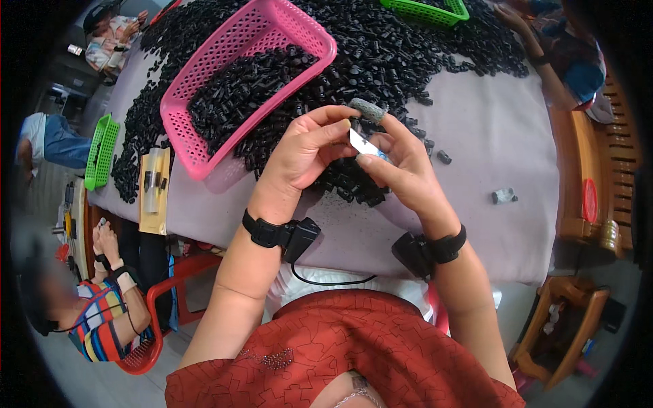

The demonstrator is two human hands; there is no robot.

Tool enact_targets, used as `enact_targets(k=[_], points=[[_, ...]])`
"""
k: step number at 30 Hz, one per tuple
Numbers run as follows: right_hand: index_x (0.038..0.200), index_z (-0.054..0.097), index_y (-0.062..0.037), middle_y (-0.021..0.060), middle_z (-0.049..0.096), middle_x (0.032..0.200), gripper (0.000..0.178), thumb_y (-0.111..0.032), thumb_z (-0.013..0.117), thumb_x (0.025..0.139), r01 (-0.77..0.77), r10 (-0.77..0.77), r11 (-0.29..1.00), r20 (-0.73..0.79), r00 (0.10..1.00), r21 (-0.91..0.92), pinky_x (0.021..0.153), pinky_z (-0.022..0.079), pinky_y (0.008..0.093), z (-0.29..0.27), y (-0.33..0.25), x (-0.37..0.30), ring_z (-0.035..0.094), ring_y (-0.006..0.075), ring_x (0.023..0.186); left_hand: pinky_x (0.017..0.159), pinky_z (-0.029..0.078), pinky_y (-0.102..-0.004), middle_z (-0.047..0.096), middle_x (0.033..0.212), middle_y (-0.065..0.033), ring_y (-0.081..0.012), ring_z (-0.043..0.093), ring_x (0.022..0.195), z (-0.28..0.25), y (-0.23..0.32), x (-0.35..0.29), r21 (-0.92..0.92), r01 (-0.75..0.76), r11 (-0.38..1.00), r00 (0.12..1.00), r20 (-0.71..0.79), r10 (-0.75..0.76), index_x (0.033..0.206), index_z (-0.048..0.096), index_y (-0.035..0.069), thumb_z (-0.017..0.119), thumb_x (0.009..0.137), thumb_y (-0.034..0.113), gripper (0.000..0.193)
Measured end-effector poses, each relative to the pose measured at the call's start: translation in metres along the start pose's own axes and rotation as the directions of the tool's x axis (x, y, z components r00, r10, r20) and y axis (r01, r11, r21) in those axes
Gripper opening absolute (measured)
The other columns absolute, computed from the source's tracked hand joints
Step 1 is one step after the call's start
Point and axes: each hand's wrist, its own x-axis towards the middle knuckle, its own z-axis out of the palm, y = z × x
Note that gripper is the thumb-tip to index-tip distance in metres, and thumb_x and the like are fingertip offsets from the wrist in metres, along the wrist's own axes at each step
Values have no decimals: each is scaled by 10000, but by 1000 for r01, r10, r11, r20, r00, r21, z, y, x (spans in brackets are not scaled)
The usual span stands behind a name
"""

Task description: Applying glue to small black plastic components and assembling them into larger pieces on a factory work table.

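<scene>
My left hand (309,146) and my right hand (411,160) meet over the near part of a black heap. Left thumb and fingers pinch a small dark piece, mostly hidden by the fingertips. Between the right thumb and fingers sits a flat, shiny blade-like piece (364,144) with a blue end, its tip touching or close to the left thumb. A grey speckled wrap (369,109) covers the end of my right index finger. Small black cylindrical parts (350,183) lie beneath both hands, with fine crumbs scattered on the cloth nearby.
A pink basket (178,139) holding black parts stands left of my hands. Green baskets (102,151) (445,15) sit at the left and far edges. A grey speckled roll (503,196) lies on the cloth at right. Other people work around the table; one sits at left in a red chair (153,319).
</scene>
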Motion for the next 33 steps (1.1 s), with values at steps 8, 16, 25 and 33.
enact_targets(k=[8,16,25,33], points=[[1426,384,-48,-37,525,752,617,-99,653,873,-50,50,994,10,999,94,497,331,174,-7,1,7,438,24,602,733,596,-294,663,949,-88,-164,683,806,-13,-6,9,-96,67,993,994,94,-58,1246,516,16,612,924,100,346],[1380,460,-45,-23,635,939,527,-122,647,894,-114,113,993,155,981,-1,520,340,154,-12,-9,10,434,-2,634,716,594,-282,639,1021,-82,-141,671,803,-15,-6,5,-180,109,978,981,177,-77,1327,444,18,579,941,105,418],[1411,402,-31,-41,560,831,570,-87,633,893,-151,129,982,178,976,115,505,319,171,-16,-2,6,412,14,610,709,591,-263,636,1033,-70,-129,669,802,-12,-8,7,-159,140,977,985,125,-121,1307,468,12,589,924,94,410],[1392,437,-23,-41,557,833,533,-98,628,900,-130,126,991,149,981,20,523,338,169,-18,-4,4,422,13,625,706,596,-267,641,997,-77,-128,671,791,-11,-13,8,-200,184,962,974,166,-152,1310,465,-3,588,922,89,417]])
